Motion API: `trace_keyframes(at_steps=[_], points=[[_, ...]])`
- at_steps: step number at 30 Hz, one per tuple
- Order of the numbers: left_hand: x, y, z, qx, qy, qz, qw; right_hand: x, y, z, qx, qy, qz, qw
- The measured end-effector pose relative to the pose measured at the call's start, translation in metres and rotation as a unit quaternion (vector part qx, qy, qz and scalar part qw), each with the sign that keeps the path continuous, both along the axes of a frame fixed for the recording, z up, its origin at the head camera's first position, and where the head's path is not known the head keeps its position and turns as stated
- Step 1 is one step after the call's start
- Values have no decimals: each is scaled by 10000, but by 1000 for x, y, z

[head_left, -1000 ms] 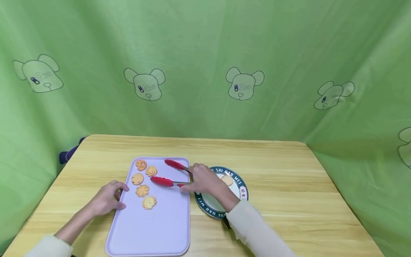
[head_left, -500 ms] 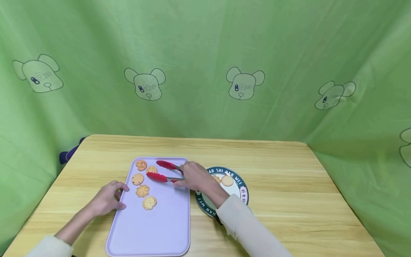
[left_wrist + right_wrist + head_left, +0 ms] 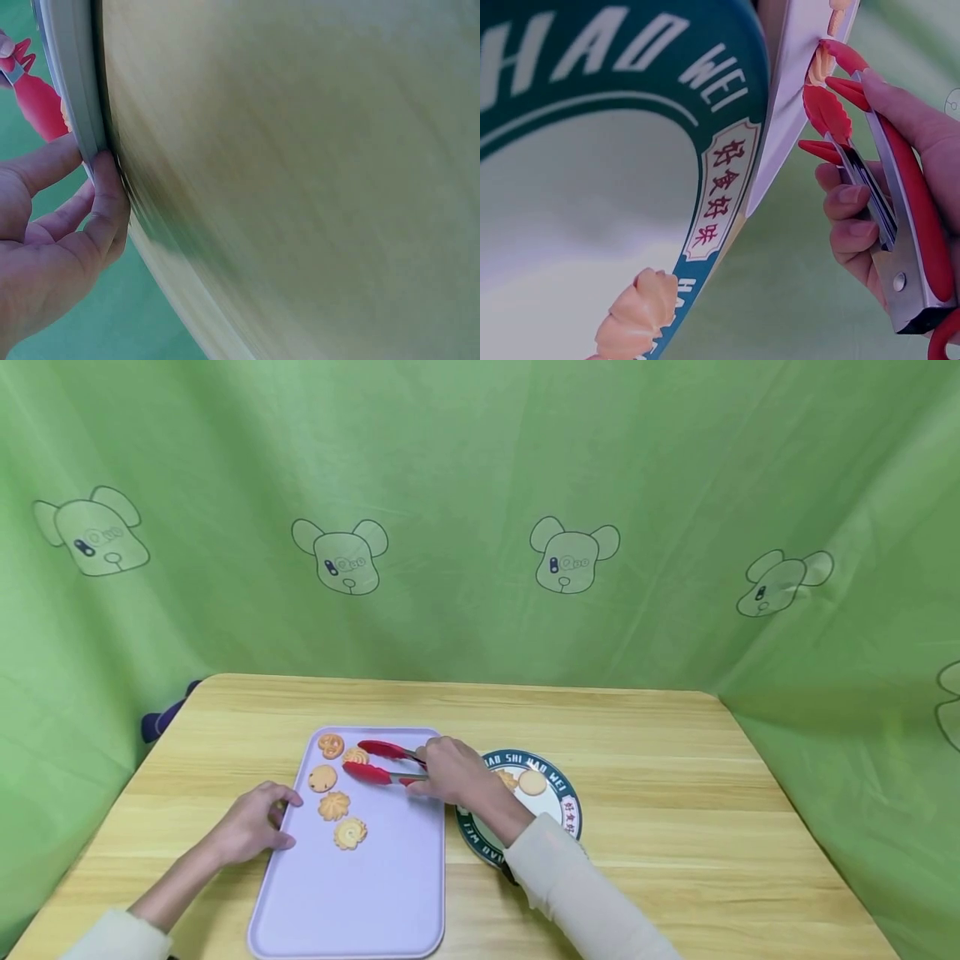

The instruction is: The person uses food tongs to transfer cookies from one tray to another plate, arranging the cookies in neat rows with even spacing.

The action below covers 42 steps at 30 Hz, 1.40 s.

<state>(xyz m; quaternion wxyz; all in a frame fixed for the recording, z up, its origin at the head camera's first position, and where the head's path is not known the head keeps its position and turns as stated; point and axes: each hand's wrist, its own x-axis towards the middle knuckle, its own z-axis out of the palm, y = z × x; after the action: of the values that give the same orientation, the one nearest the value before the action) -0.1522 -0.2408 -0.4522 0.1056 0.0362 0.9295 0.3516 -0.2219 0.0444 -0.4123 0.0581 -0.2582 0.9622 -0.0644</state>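
Observation:
My left hand (image 3: 251, 827) pinches the left rim of a lavender tray (image 3: 348, 902), thumb and fingers on either side of it in the left wrist view. My right hand (image 3: 453, 772) grips red-tipped metal tongs (image 3: 911, 202) over the tray's upper part. The tongs' two tips stand around a swirled cookie (image 3: 356, 755); the right wrist view shows it between them. Also on the tray lie a pretzel-shaped cookie (image 3: 331, 745), a round cookie with dark bits (image 3: 322, 778), a flower-shaped cookie (image 3: 333, 806) and a ring-patterned cookie (image 3: 350, 833).
Right of the tray stands a round plate (image 3: 572, 818) with a dark green lettered rim. A plain round cookie (image 3: 533, 782) and a ridged cookie (image 3: 637, 315) lie on it; my right forearm hides part. Green curtains (image 3: 457, 635) surround the wooden table (image 3: 660, 793).
My right hand has moved left with the tongs, and their tips have drawn closer together around the swirled cookie. My left hand has stayed on the tray's rim.

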Motion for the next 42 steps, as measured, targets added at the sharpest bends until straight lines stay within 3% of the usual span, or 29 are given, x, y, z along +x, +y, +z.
trace_keyframes(at_steps=[16, 32, 42], points=[[1, -1, 0, -14, 26, 18, 10000, 14, 36, 17, -253, -202, -75, 9994], [-1, 2, -1, 51, -112, 108, 9999, 46, 119, 28, -568, 302, -22, 9979], [-1, 1, -2, 41, -71, 88, 9999, 63, 161, 25, -481, 295, -179, 9982]])
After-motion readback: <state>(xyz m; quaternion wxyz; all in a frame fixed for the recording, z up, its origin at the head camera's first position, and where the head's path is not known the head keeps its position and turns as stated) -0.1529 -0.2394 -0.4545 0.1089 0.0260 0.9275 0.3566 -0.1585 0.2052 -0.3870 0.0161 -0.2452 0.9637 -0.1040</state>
